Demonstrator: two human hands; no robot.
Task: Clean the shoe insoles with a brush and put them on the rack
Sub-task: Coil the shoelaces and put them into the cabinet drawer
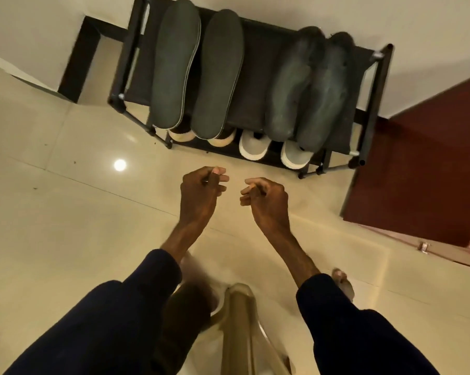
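Pale glossy tile floor point(66, 147), white wall point(282, 9) behind, dark red door point(418, 158) at the right edge. Light is warm and dim, and a lamp reflects off the tiles.

A black rack point(374, 98) stands against the wall, seen from above. Four insoles lie on its top shelf. The smooth dark pair point(174, 63) is on the left side and the worn grey pair point(293, 82) on the right, with bare shelf fabric between the two pairs. Within each pair the insoles lie side by side, touching or nearly so. Their long axes run from the wall toward the person, and the heels overhang the front rail. On the lower shelf, only the toes of the shoes point(254, 148) show.

The left hand point(201, 190) and right hand point(266, 196) hang over the floor, just short of the rack front and near each other. The fingers of both are loosely curled and nothing shows in either hand. No brush is in view.

Key relation: the insoles are ahead of and beyond both hands, with their heel ends pointing back at them. The left hand sits roughly in line with the inner insole of the smooth pair, the right hand with the near heel of the worn pair.

Judgement: the placing looks done. If any insole needs straightening, a short forward reach would take it by the overhanging heel.
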